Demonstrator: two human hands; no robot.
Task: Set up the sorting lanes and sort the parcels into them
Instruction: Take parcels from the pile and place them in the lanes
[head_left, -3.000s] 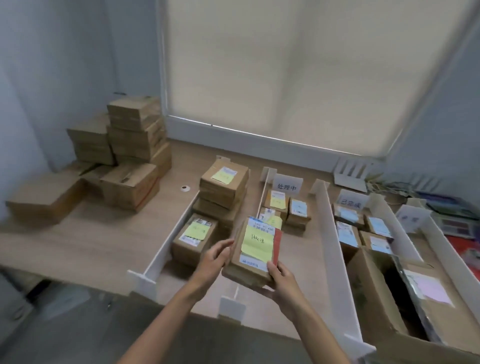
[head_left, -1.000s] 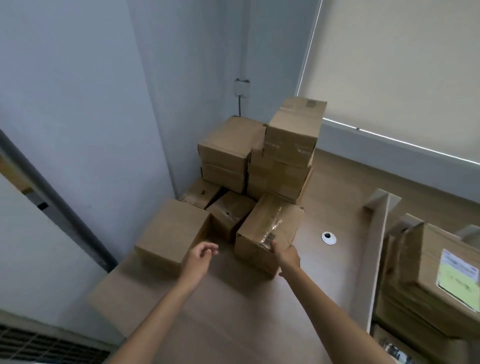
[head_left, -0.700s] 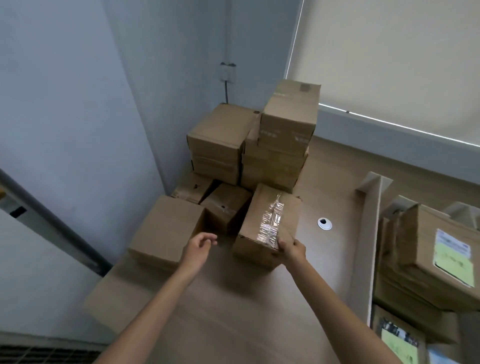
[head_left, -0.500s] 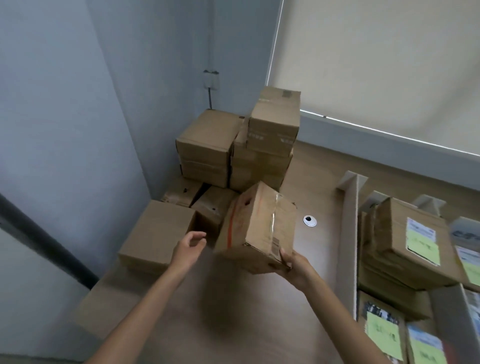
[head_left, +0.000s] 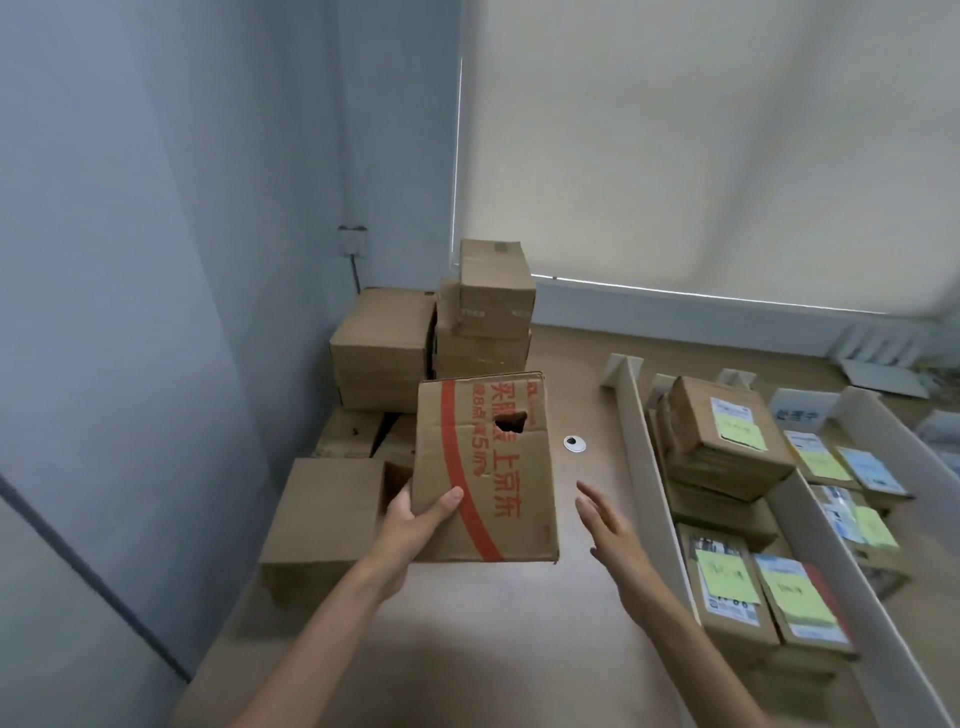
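Pale blue walls (head_left: 156, 208) met in a corner beside a drawn cream roller blind (head_left: 701, 156), above a light wooden tabletop (head_left: 519, 649).

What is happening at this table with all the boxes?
A person is sorting parcels. The left hand grips a box with red print, held up over the table. The right hand is open beside it and does not touch it. A pile of plain boxes stands in the corner behind. To the right, white dividers form lanes, and labelled parcels already lie in them.
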